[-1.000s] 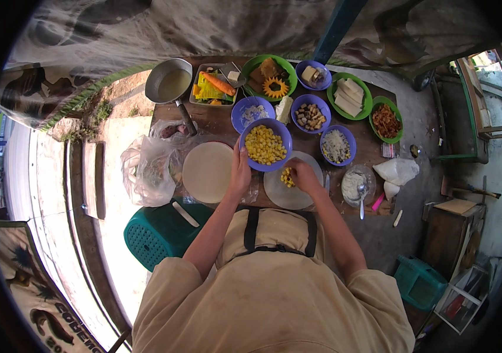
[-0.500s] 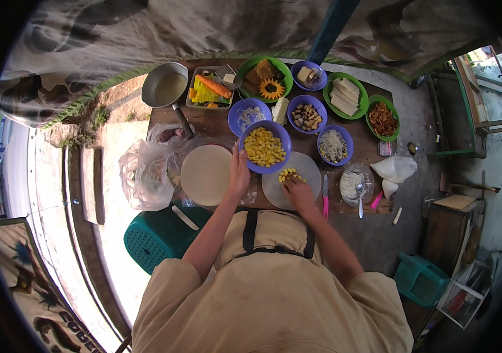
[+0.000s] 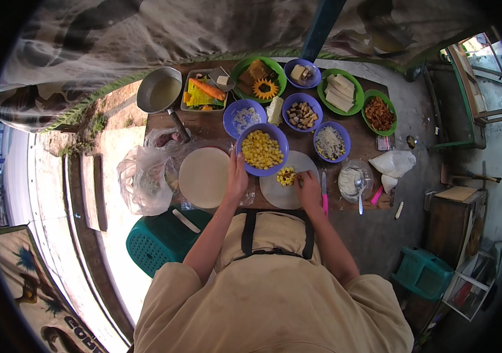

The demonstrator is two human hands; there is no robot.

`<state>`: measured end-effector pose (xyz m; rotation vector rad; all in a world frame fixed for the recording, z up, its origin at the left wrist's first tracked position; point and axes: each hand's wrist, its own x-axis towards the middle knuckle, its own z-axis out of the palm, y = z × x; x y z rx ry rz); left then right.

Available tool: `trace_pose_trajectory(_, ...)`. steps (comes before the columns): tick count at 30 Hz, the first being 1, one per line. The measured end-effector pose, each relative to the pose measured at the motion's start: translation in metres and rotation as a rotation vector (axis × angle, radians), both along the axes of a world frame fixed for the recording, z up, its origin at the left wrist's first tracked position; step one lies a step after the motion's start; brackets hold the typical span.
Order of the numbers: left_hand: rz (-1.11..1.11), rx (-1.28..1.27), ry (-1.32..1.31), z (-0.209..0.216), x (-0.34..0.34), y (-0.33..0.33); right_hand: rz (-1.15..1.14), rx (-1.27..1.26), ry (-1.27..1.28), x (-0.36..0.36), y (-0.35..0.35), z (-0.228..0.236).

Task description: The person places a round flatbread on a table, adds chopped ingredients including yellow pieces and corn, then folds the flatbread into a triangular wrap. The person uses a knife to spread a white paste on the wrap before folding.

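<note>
My left hand (image 3: 238,178) grips the side of a purple bowl (image 3: 284,154) filled with yellow diced pieces (image 3: 262,149). The bowl is held above the table and overlaps the edge of a thin, round whitish sheet (image 3: 277,196). On that sheet lies a small heap of yellow pieces (image 3: 286,176) with some dark bits among them. Just right of the heap, my right hand (image 3: 307,189) is over the sheet with its fingers curled together. Whatever is between those fingers is hidden. A knife (image 3: 324,194) with a pink handle lies beside the right hand.
A stack of round sheets (image 3: 205,177) and a plastic bag (image 3: 145,182) are on the left. Purple bowls and green plates of food, such as white strips (image 3: 339,94), fill the back. At the right stands a bowl of white paste (image 3: 352,179) with a spoon. A saucepan (image 3: 159,94) is back left.
My right hand has drawn back to the right from the heap, uncovering more of the yellow pieces and the dark bits. My left hand still holds the bowl, nearly in place.
</note>
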<state>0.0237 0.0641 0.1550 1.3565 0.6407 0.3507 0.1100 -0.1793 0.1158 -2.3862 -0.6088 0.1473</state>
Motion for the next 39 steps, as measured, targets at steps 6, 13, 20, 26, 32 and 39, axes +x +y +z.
trace_pose_trajectory(6,0.011,0.008,0.02,0.011,-0.001,-0.006,0.009,-0.004,-0.001,0.009,0.009,0.006)
trace_pose_trajectory(13,0.019,-0.008,0.017,0.011,-0.003,-0.009,0.043,0.066,0.085,0.031,0.019,0.002)
trace_pose_trajectory(20,0.011,-0.037,0.038,-0.009,-0.004,-0.006,0.36,-0.019,-0.027,0.059,0.018,0.026)
trace_pose_trajectory(26,-0.071,-0.058,0.054,-0.016,-0.008,-0.01,0.294,0.046,0.137,0.051,0.037,0.071)
trace_pose_trajectory(32,-0.169,0.119,0.039,0.003,0.008,-0.02,0.629,-0.339,-0.16,0.048,0.048,0.077)
trace_pose_trajectory(39,-0.199,0.121,0.006,-0.004,0.023,-0.023,0.682,-0.345,-0.097,0.042,0.045,0.071)
